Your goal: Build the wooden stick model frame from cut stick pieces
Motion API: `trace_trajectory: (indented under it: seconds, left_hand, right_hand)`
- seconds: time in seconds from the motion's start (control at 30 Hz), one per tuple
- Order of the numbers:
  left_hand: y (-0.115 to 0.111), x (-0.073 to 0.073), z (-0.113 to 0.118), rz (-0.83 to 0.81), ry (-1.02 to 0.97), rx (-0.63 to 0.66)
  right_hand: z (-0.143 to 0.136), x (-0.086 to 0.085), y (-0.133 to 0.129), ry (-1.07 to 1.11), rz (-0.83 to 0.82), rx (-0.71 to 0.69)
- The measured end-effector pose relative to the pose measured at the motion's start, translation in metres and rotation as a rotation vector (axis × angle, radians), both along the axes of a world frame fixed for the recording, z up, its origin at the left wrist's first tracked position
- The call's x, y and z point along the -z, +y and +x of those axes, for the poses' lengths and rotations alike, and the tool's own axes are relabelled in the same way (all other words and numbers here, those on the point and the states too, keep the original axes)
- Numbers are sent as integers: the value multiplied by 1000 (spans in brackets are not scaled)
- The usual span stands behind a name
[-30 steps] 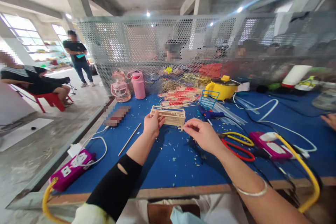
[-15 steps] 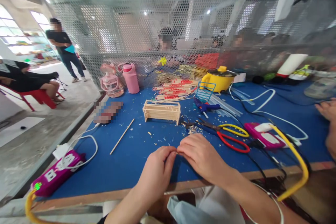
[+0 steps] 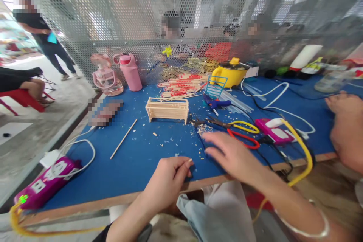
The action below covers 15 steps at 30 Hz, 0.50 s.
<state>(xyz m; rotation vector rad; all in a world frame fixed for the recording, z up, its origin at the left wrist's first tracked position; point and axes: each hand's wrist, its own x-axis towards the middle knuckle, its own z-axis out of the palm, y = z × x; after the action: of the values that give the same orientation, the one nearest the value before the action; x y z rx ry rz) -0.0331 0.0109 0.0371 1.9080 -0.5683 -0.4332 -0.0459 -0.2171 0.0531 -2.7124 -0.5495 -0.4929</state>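
The small wooden frame (image 3: 168,113) stood upright on its own end legs towards the middle of the counter (image 3: 127,176), its long rails and thin slats already joined into one open piece. Whether it still lacked any part, I could not tell. The fingers of my left hand (image 3: 167,176) were closed on a tiny pale wooden bit (image 3: 190,160), near the counter's front edge and apart from the frame, so that bit was not attached. My right hand (image 3: 229,155) had its fingers open and spread, with nothing visible in them, beside the wood scraps (image 3: 202,130) and the scissors (image 3: 228,125). One loose stick (image 3: 124,138) lay unattached to the left, and many more sat in a pile (image 3: 183,84) behind the frame, near the glue gun (image 3: 218,103).
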Motion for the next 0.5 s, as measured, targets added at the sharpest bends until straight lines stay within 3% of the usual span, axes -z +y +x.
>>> trace_trajectory:
  seconds: [0.07, 0.1, 0.2, 0.27, 0.5]
  left_hand:
    - [1, 2, 1, -118, 153, -80]
    - [1, 3, 2, -178, 230, -112]
    - [0, 5, 4, -333, 387, -168]
    - [-1, 4, 4, -397, 421, -183]
    - [0, 3, 3, -468, 445, -240]
  right_hand:
    - [12, 2, -40, 49, -111, 343]
    - [18, 5, -60, 127, -202, 434]
    - [33, 13, -104, 346, -334, 401]
    - [39, 16, -116, 402, -347, 383]
    - [34, 2, -104, 428, -296, 403]
